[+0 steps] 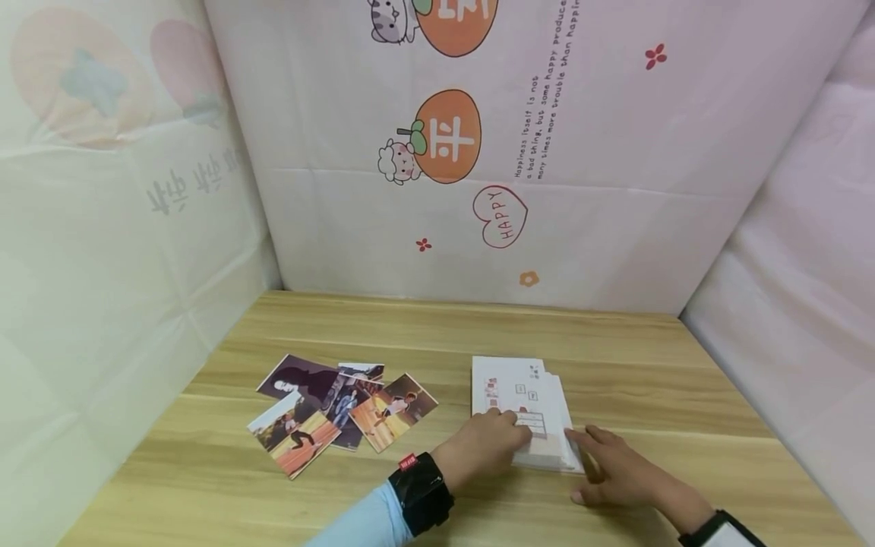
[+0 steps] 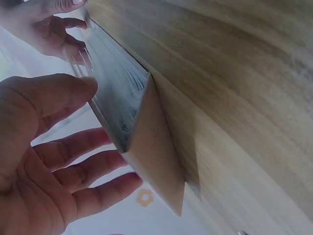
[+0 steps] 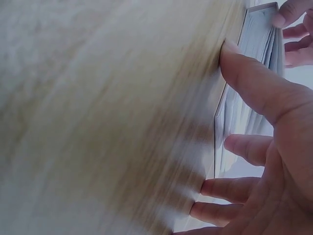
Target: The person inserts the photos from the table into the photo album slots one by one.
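Observation:
A white album-like stack of sheets [image 1: 522, 395] lies flat on the wooden table [image 1: 615, 357]. My left hand [image 1: 509, 434] rests on its near left part, fingers laid over the top. In the left wrist view the left hand [image 2: 83, 132] has thumb and straight fingers against the stack [image 2: 132, 112]. My right hand [image 1: 589, 456] sits at the stack's near right corner, fingers spread on the table. Seen from the right wrist, the right hand [image 3: 244, 127] has its thumb tip touching the table beside the stack's edge [image 3: 249, 73].
Several loose printed photos [image 1: 342, 410] lie overlapping on the table to the left of the stack. Cloth-covered walls with cartoon prints [image 1: 444, 137] close in the table at the back, left and right.

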{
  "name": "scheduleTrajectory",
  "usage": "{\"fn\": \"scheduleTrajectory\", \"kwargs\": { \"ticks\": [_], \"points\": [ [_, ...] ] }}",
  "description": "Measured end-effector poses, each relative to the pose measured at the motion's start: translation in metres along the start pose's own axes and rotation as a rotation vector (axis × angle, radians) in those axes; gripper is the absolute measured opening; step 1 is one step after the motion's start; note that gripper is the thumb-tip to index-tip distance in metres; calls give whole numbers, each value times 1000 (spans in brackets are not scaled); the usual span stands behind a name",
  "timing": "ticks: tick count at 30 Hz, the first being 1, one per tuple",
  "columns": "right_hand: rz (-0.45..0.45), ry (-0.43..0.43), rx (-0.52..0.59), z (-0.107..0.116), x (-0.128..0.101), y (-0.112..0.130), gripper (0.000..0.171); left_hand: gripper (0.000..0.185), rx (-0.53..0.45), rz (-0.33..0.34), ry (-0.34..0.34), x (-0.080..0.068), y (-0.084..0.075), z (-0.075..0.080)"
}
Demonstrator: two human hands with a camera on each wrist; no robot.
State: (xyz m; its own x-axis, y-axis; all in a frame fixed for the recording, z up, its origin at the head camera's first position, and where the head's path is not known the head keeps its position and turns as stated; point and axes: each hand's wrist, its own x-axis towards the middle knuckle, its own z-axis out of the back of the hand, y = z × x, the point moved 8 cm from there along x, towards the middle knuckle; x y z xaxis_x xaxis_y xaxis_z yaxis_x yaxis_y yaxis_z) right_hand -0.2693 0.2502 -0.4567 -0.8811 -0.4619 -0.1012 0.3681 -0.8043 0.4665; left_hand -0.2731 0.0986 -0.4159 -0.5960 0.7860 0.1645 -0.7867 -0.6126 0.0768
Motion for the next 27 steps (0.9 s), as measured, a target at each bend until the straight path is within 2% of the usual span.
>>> {"fn": "scheduleTrajectory", "kwargs": {
  "ticks": [5, 10, 14, 19, 23, 25, 27],
  "points": [
    [10, -5, -12, -1, 1, -1, 90, 33, 23, -26, -90, -4, -6, 12],
    [15, -12, -23, -1, 1, -1, 89, 52, 58, -19, -168, -4, -11, 21],
    [40, -20, -27, -2, 1, 0, 88, 63, 3, 9, -156, -1, -12, 20],
    [62, -28, -31, -3, -1, 2, 88, 63, -18, 50, -131, 0, -11, 17],
    [68, -36, -28, -2, -1, 2, 86, 63, -16, 74, -146, -2, -9, 20],
    [75, -42, -31, -1, -1, 2, 86, 62, -33, 77, -191, -5, -7, 26],
    [77, -48, -35, 0, -1, 2, 85, 58, -61, 68, -271, -7, -4, 37]
  ]
}}
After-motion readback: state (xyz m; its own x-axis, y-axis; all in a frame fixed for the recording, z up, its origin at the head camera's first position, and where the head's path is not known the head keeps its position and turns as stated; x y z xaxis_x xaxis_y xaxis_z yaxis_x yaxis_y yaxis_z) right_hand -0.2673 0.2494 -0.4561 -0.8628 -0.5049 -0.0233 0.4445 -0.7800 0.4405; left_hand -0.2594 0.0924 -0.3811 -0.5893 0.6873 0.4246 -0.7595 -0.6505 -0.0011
